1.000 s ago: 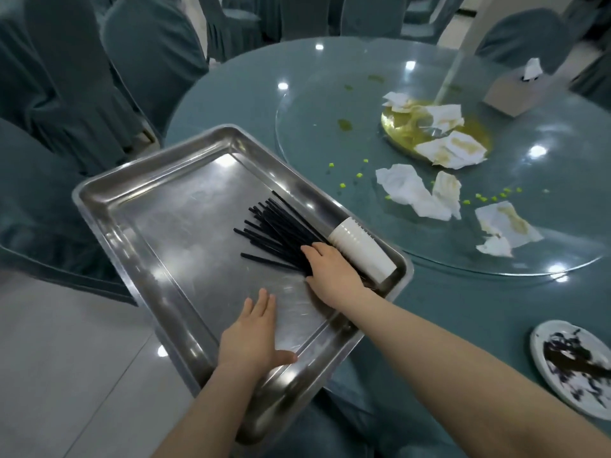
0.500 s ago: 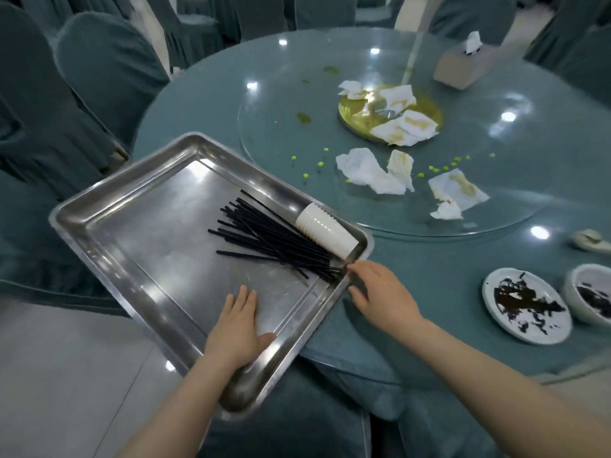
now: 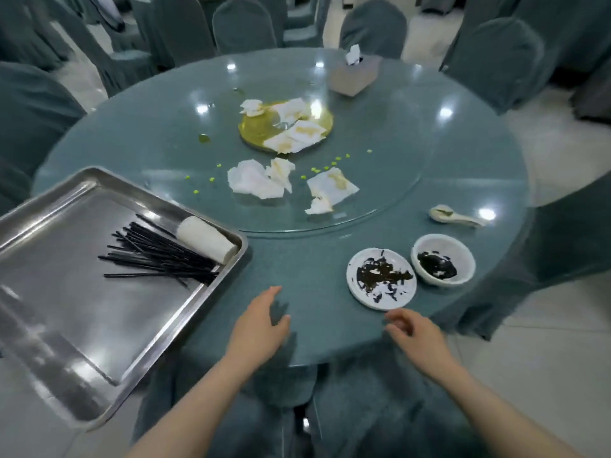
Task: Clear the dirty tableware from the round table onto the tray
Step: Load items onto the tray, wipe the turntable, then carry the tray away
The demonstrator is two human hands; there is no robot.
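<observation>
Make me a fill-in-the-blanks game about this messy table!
1. The black chopsticks lie in the metal ____.
2. The small bowl sits on the ____ side of the dirty plate.
3. The white cups lie beside the ____.
4. Both hands hold ____.

Missing words: tray; right; chopsticks; nothing

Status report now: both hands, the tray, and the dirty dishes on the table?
Left hand and right hand open, holding nothing. Tray carries chopsticks and cup stack. Dirty plate, bowl, spoon on table. Path unobstructed.
</observation>
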